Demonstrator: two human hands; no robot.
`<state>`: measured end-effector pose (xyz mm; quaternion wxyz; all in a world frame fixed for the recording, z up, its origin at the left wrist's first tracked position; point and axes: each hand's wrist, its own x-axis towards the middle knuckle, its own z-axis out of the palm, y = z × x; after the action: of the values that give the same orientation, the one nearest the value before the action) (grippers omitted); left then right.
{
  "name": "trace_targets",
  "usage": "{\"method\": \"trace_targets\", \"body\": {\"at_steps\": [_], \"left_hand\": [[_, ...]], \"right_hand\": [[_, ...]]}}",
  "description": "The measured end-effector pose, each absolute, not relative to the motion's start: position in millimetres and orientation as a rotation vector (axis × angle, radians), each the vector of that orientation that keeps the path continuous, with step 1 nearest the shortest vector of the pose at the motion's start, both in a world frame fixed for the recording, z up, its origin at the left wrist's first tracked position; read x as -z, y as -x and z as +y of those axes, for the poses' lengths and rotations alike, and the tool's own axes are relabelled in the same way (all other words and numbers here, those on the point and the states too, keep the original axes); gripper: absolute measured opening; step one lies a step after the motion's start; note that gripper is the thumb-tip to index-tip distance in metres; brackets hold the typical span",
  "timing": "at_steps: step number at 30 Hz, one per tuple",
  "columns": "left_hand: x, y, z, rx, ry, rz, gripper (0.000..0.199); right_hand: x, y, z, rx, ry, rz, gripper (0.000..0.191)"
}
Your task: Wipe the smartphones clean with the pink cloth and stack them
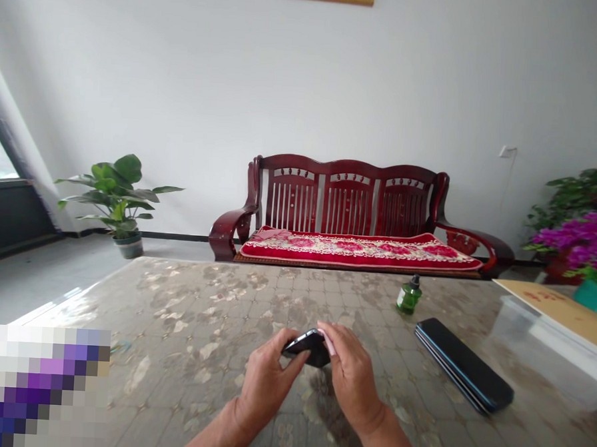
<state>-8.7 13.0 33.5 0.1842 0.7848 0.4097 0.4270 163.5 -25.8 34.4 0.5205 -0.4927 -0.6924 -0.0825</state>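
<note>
A dark phone (316,355) is held tilted above the table, between both hands. My left hand (269,372) grips its left end, with the thumb lying across the near face. At the other end, my right hand (351,373) is closed with its fingertips around a thin pale pink piece (327,342) against the phone's right edge. What the pale piece is cannot be made out. The fingers behind the phone are mostly hidden.
The patterned table (186,351) bears a green bottle (409,296), a long black case (464,365) and a clear plastic box (537,343) to the right. A wooden bench (347,199) stands beyond; a pixelated patch covers the lower left.
</note>
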Motion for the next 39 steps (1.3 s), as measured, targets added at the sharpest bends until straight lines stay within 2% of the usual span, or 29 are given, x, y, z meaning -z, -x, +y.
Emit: {"method": "trace_targets", "body": {"at_steps": [7, 16, 20, 25, 30, 34, 39], "left_hand": [[-39.4, 10.6, 10.5, -1.110, -2.557, 1.111, 0.014], [-28.5, 17.8, 17.6, -0.898, -2.422, 1.326, 0.012], [-25.8, 16.6, 18.7, -0.878, -2.362, 1.364, 0.013], [-23.2, 16.9, 19.1, -0.907, -2.286, 1.299, 0.015], [-21.5, 18.5, 21.3, -0.871, -2.273, 1.366, 0.016], [-19.2, 17.4, 23.3, -0.867, -2.268, 1.391, 0.018], [-14.2, 15.9, 20.0, -0.849, -2.267, 1.400, 0.016]], "right_hand": [[-35.2, -159.9, -32.4, 0.431, 1.140, -1.865, 0.037], [-9.8, -200.4, -13.6, 0.542, 1.342, -1.791, 0.039], [-10.5, -187.2, -17.5, 0.529, 1.324, -1.778, 0.042], [-16.9, -161.0, -26.5, 0.440, 1.202, -2.005, 0.047], [-6.7, -185.6, -14.4, 0.388, 1.325, -1.763, 0.048], [2.8, -196.7, -5.7, 0.124, 1.491, -1.532, 0.052], [3.0, -192.4, 0.4, -0.228, 1.555, -1.301, 0.043]]}}
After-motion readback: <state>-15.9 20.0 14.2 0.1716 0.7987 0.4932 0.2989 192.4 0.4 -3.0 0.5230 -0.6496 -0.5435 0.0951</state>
